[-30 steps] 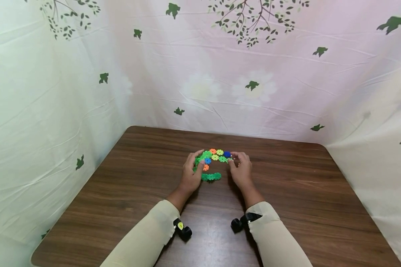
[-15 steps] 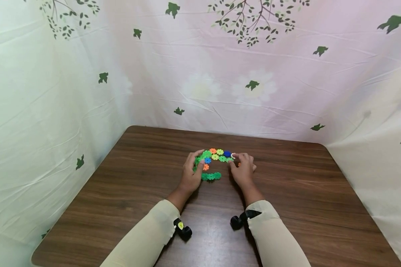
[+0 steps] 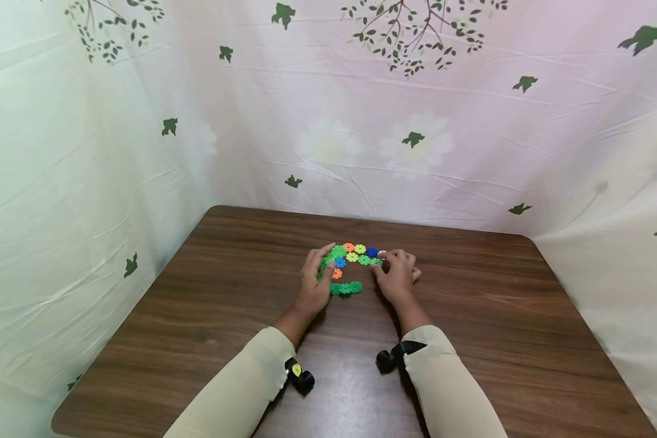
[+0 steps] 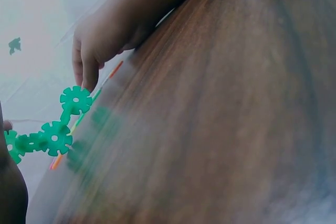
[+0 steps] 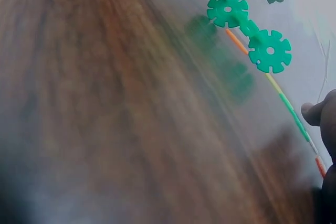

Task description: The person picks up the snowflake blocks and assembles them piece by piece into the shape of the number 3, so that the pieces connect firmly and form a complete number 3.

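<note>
Multicoloured flower-shaped plastic discs, joined together, are lying towards twelve o'clock on the brown wood-grain table. At eight o'clock from them, a bare left hand is holding their green end between thumb and fingers; at four o'clock, a bare right hand is curving thumb and index finger narrowly about the opposite end, though whether it is pinching cannot be told. At six o'clock, a darker green plastic disc chain is standing up. One dark blue plastic disc is sitting at two o'clock.
</note>
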`<state>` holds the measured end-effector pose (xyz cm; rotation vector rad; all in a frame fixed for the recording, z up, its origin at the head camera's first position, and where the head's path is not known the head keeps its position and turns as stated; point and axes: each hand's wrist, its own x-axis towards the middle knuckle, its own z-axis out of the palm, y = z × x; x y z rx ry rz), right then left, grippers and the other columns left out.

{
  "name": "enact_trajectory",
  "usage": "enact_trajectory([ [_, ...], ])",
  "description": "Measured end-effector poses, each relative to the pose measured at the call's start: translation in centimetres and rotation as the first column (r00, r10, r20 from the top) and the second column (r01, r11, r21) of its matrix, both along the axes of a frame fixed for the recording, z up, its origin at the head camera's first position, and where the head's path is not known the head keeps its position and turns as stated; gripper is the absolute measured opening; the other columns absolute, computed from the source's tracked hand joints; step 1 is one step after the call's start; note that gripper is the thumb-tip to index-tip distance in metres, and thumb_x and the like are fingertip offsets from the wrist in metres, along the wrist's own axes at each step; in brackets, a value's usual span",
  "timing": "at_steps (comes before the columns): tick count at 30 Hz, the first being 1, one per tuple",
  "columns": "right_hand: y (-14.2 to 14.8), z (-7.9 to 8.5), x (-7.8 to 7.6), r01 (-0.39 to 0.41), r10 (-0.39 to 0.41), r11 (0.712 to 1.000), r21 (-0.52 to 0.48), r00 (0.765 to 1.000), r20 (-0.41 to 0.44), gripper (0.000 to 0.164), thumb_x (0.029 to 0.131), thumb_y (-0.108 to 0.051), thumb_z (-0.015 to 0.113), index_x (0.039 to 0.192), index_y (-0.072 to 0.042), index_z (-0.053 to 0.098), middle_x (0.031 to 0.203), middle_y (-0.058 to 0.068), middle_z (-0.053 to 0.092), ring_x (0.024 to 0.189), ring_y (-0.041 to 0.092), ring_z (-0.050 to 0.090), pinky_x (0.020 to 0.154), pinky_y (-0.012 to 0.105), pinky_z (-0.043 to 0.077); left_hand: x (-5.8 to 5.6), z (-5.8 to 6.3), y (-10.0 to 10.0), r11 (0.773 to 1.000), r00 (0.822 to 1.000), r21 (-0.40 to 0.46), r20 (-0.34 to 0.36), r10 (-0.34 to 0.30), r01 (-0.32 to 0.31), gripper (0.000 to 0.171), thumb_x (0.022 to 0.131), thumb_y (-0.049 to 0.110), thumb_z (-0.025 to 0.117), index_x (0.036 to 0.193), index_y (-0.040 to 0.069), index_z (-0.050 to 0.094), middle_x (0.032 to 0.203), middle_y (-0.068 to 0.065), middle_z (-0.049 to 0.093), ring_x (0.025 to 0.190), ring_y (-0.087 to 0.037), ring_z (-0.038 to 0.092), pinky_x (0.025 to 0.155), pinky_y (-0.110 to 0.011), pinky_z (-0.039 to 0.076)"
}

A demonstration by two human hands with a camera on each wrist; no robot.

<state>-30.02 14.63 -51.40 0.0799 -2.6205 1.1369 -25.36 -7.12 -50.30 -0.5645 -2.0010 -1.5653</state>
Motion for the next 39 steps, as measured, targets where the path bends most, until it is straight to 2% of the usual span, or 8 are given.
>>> enact_trajectory([
  [5,-0.02,-0.13,-0.29,0.013,-0.013,1.0,0.02,1.0,-0.001,0.036,0.102,-0.021,0.079,0.134,-0.004,0.075,0.134,0.019,0.064,0.144,0.043,0.038,0.11,0.067,0.018,0.11,0.13,0.22,1.0,1.0,-0.005,-0.015,0.021,-0.021,0.042,0.108,-0.009,0.054,0.15,-0.007,0.057,0.131,-0.031,0.061,0.114,-0.043,0.061,0.1,-0.043,0.051],
  [12,-0.04,-0.05,-0.38,0.011,-0.013,0.999,0.051,0.999,0.029,0.038,0.103,-0.025,0.079,0.134,-0.004,0.075,0.135,0.02,0.064,0.143,0.044,0.037,0.108,0.066,0.017,-0.03,0.02,-0.01,0.999,0.999,-0.028,-0.029,0.02,-0.021,0.045,0.108,-0.007,0.057,0.153,0.0,0.058,0.131,-0.025,0.063,0.113,-0.036,0.062,0.097,-0.043,0.051],
  [17,-0.01,-0.08,-0.4,0.019,-0.022,0.996,0.082,0.999,0.047,0.038,0.103,-0.027,0.078,0.134,-0.005,0.075,0.134,0.02,0.063,0.14,0.044,0.037,0.107,0.066,0.017,-0.28,-0.26,-0.25,1.0,0.997,-0.029,-0.074,-0.005,0.002,0.046,0.106,-0.009,0.058,0.152,-0.002,0.058,0.131,-0.025,0.064,0.113,-0.038,0.064,0.095,-0.045,0.053],
  [24,-0.19,0.14,-0.32,0.015,-0.02,0.994,0.108,0.999,0.048,0.038,0.104,-0.028,0.077,0.135,-0.007,0.076,0.138,0.021,0.059,0.14,0.045,0.036,0.108,0.068,0.017,-0.04,-0.03,-0.4,0.999,1.0,-0.028,-0.005,-0.023,0.023,0.045,0.111,0.002,0.057,0.156,0.004,0.057,0.135,-0.021,0.063,0.118,-0.034,0.062,0.1,-0.044,0.051],
  [34,-0.26,0.32,-0.22,0.016,-0.023,0.993,0.116,0.998,0.061,0.032,0.104,-0.024,0.077,0.13,-0.005,0.079,0.134,0.019,0.062,0.142,0.045,0.036,0.109,0.067,0.017,-0.09,-0.11,-0.41,0.999,1.0,-0.039,-0.012,-0.023,0.023,0.043,0.111,0.0,0.056,0.154,-0.002,0.058,0.134,-0.02,0.063,0.118,-0.034,0.063,0.1,-0.043,0.052],
  [39,-0.27,0.2,-0.19,0.022,-0.029,0.994,0.106,0.998,0.061,0.031,0.104,-0.023,0.077,0.128,-0.005,0.08,0.134,0.019,0.064,0.144,0.045,0.036,0.11,0.068,0.016,-0.06,-0.21,-0.44,0.999,1.0,-0.049,0.004,-0.024,0.025,0.044,0.112,0.002,0.056,0.156,0.007,0.059,0.137,-0.019,0.063,0.124,-0.033,0.062,0.105,-0.046,0.053],
])
